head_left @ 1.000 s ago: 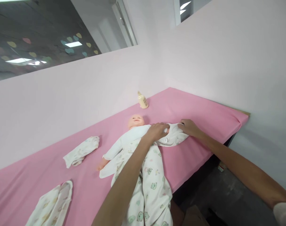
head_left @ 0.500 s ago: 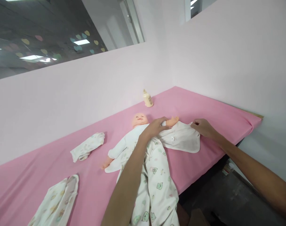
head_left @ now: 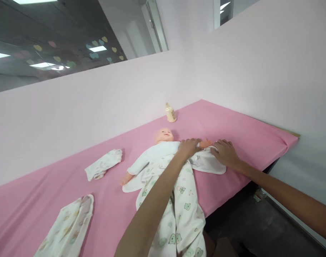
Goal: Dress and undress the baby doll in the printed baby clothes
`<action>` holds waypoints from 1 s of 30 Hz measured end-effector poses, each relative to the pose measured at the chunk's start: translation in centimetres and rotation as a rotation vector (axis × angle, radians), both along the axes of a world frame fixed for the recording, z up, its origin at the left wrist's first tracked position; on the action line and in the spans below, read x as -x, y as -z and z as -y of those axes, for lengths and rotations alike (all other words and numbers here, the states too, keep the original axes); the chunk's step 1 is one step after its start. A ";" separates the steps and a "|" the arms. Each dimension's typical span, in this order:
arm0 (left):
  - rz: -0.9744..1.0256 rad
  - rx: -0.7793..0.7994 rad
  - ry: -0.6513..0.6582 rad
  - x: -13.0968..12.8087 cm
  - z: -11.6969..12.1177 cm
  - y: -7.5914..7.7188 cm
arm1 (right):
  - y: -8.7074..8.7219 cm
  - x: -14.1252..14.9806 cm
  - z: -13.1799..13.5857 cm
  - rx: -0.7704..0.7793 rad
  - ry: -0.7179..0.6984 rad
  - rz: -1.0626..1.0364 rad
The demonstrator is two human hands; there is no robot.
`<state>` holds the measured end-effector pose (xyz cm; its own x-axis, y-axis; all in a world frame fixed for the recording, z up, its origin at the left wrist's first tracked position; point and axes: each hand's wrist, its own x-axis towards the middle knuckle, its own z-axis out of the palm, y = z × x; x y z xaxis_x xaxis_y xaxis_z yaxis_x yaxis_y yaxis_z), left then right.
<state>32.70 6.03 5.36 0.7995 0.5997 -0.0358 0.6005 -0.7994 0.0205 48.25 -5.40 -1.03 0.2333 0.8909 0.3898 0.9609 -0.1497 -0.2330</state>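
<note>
A baby doll (head_left: 164, 135) lies on its back on the pink table cover (head_left: 232, 125), dressed in a white top and printed trousers (head_left: 179, 200). My left hand (head_left: 189, 147) is curled around the doll's outstretched arm near its wrist. My right hand (head_left: 225, 152) rests with fingers pressed down on the loose white garment flap (head_left: 210, 165) beside that arm, close to the doll's small hand (head_left: 206, 143).
A cream bottle (head_left: 170, 112) stands by the wall behind the doll's head. A folded printed cloth (head_left: 104, 165) lies to the left, another printed garment (head_left: 69, 228) at the lower left. The table's edge drops to a dark floor at the right.
The doll's arm has come out of the white sleeve. My right hand spread the flap outward, then moved back in toward the doll's hand. The view shifted slightly.
</note>
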 end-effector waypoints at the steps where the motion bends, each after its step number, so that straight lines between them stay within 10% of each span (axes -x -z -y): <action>1: -0.014 -0.019 0.001 -0.1 0.0 0.2 | 0.0 0.4 0.3 -0.042 0.019 0.056; 12: 0.140 -0.101 -0.047 2.2 1.8 -1.1 | -2.0 5.8 1.6 -0.126 -0.305 -0.212; 21: 0.532 -0.022 -0.292 14.0 5.2 -2.1 | -2.6 7.6 0.8 0.035 -0.377 -0.636; 30: 1.122 0.638 -0.846 18.9 4.3 0.6 | -3.0 8.8 -2.0 0.215 -0.401 -1.154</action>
<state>13.76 1.72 4.80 0.0354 0.9956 -0.0868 0.3014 0.0722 0.9507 39.43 -3.39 2.00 0.0390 0.9989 -0.0251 0.1971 -0.0323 -0.9799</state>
